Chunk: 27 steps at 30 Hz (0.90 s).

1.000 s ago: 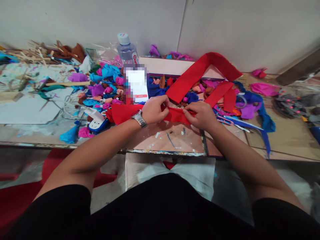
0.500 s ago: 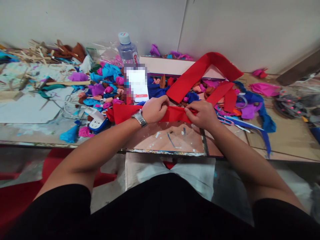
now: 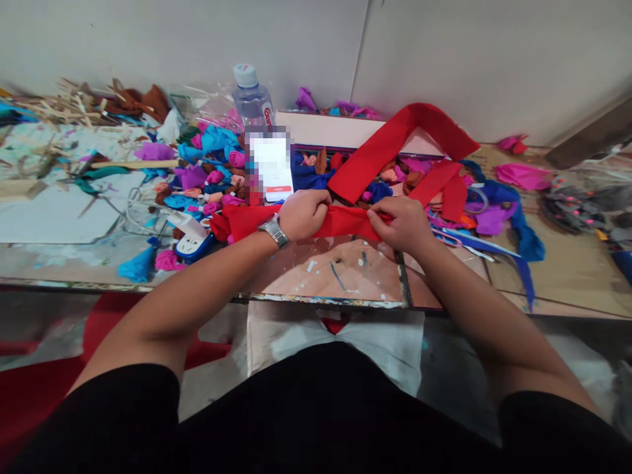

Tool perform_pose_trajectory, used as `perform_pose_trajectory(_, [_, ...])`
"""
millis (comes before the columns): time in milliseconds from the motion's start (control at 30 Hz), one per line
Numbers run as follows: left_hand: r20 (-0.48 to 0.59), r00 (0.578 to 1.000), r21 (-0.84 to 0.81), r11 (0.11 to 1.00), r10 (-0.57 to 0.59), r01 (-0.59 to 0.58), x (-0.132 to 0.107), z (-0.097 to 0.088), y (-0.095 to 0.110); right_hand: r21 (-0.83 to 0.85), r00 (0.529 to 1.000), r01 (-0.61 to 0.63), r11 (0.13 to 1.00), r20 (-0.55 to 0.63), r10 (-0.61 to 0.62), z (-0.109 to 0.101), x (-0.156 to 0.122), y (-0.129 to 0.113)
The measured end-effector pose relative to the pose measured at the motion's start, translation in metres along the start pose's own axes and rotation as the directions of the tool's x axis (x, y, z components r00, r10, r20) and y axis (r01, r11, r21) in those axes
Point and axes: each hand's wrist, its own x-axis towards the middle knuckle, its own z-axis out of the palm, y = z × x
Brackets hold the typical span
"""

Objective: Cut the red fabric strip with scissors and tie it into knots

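Observation:
A red fabric strip [image 3: 343,222] is stretched sideways just above the front of the table. My left hand [image 3: 305,214], with a metal watch on the wrist, is closed on the strip near its middle; a loose end runs out to the left behind the wrist. My right hand [image 3: 399,222] pinches the strip's right part between thumb and fingers. Behind my hands, a wider red strip [image 3: 380,155] lies folded at an angle over the pile, with a shorter red piece [image 3: 439,187] beside it.
A water bottle [image 3: 253,102] stands at the back near a lit phone [image 3: 271,168]. Twisted coloured scraps [image 3: 212,141] lie heaped around them. A power socket [image 3: 195,240] sits left of my hands. Scissors [image 3: 447,238] and a blue strip [image 3: 528,243] lie to the right; wooden sticks are far left.
The red strip between my hands now lies flatter and smoother. Both hands keep their grip with only slight finger movement; everything around them is unchanged.

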Motion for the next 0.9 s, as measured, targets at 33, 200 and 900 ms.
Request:
perform_pose_trajectory(33, [0.013, 1.0, -0.008, 1.0, 0.02, -0.02, -0.001, 0.0, 0.001, 0.011, 1.0, 0.019, 1.0, 0.022, -0.019, 0.0, 0.0, -0.001])
perform_pose_trajectory(200, [0.121, 0.965, -0.064, 0.972, 0.231, -0.225, -0.006, 0.0, 0.009, 0.098, 0.985, 0.12, 0.988, 0.114, -0.131, 0.001, 0.0, -0.01])
perform_pose_trajectory(900, [0.416, 0.889, -0.304, 0.951, 0.189, -0.06, -0.005, 0.004, 0.013, 0.108, 0.982, 0.079, 0.991, 0.16, -0.096, 0.001, -0.001, -0.013])
